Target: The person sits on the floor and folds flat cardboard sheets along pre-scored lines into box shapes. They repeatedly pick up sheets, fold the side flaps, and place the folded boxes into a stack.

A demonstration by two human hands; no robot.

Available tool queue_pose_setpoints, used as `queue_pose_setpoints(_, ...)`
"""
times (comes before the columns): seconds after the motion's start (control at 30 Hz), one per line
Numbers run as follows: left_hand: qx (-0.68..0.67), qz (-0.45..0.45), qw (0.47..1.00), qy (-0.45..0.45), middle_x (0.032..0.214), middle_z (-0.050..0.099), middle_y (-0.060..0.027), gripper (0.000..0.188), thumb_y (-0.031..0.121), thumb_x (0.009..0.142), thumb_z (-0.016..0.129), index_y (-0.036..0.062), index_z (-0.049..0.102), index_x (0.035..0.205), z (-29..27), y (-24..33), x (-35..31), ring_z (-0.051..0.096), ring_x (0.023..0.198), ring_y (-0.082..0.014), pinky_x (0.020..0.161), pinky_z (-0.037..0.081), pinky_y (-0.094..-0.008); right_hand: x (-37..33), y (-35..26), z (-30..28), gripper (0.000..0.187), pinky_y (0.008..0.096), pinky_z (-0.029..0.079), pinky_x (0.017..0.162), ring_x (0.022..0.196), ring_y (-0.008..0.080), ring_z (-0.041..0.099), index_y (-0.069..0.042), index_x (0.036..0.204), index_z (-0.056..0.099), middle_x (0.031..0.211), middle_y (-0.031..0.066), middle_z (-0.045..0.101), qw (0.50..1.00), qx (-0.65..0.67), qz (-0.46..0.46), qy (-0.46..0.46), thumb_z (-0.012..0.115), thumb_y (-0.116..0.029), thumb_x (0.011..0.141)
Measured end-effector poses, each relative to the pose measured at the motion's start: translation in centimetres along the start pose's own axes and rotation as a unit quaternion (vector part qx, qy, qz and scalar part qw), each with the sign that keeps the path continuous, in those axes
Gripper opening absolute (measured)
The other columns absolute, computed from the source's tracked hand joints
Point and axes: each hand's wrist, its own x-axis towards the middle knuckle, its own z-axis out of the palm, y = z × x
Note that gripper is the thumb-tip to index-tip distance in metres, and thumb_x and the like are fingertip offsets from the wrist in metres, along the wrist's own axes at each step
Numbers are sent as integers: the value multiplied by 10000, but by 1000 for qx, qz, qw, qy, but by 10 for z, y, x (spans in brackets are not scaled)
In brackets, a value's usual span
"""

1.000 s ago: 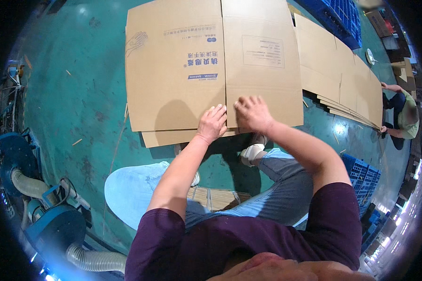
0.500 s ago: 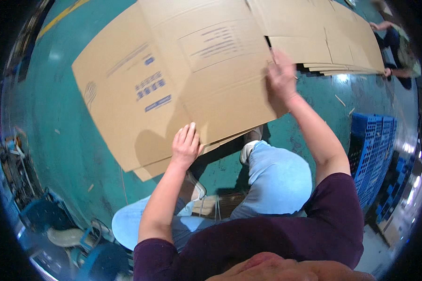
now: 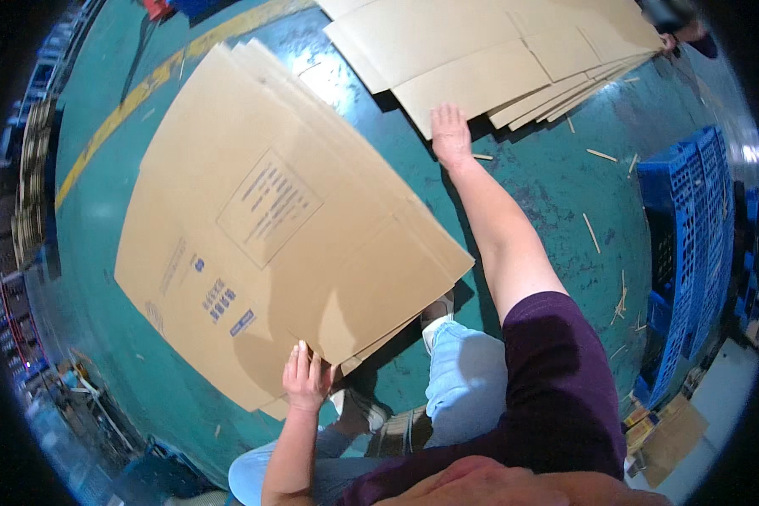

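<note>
Spread aslant across the left half of the frame: printed pile point(image 3: 295, 240). At lower centre, left hand point(image 3: 306, 378) part open on its near edge, fingers straight; cannot tell whether pinching. Best, probably, to press lightly there, so as not to skew the layers. At upper centre, right hand point(image 3: 451, 135) flattened over a corner of the plain pile point(image 3: 489, 51); cannot tell any grip. Better to spread the fingers, sparing the corner a crease. Count: printed layers, at least two; plain layers, at least four; own hands, two.
</note>
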Motion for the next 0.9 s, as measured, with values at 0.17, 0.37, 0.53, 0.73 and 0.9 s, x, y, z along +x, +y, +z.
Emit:
queue_pose_setpoints(0.17, -6, 13, 1000, 7, 1218, 558, -244, 390, 343, 703, 731, 70, 631, 963, 9, -1, 3, 588, 1036, -373, 857, 490, -427, -1, 55, -135, 394, 378, 502, 793, 999, 319, 607, -22, 1139, 574, 1119, 179, 612, 974, 171, -63, 134, 533, -45, 748)
queue_pose_setpoints(0.37, -13, -5, 1000, 25, 1261, 527, -242, 400, 340, 740, 698, 51, 618, 1004, 4, 2, -1, 564, 1066, -391, 864, 476, -437, -120, 106, -278, 194, 273, 463, 694, 754, 170, 583, -18, 1011, 593, 812, 74, 612, 746, 453, 41, 487, 590, -190, 923)
queue_pose_setpoints(0.53, -32, -13, 999, 39, 1278, 519, -231, 396, 295, 720, 713, 48, 618, 1014, 6, 5, -1, 550, 1095, -385, 882, 469, -436, -130, 163, -130, 381, 326, 462, 720, 789, 187, 569, 27, 995, 559, 894, 93, 624, 720, 446, 370, 381, 647, -326, 885)
queue_pose_setpoints(0.73, -32, -25, 999, 24, 1273, 526, -225, 373, 292, 704, 717, 52, 635, 977, 8, 8, -1, 562, 1078, -377, 893, 478, -428, -153, 81, 33, 515, 407, 385, 1019, 1211, 245, 466, -20, 1308, 441, 1312, 106, 496, 392, 756, 513, 110, 628, -264, 894)
queue_pose_setpoints(0.9, -41, -40, 998, 21, 1273, 534, -192, 399, 290, 695, 729, 52, 641, 1003, 2, 4, -9, 551, 1107, -356, 919, 463, -421, -102, 106, -56, 538, 413, 467, 911, 1074, 247, 552, -5, 1293, 465, 1226, 103, 554, 369, 810, 442, 107, 665, -244, 853)
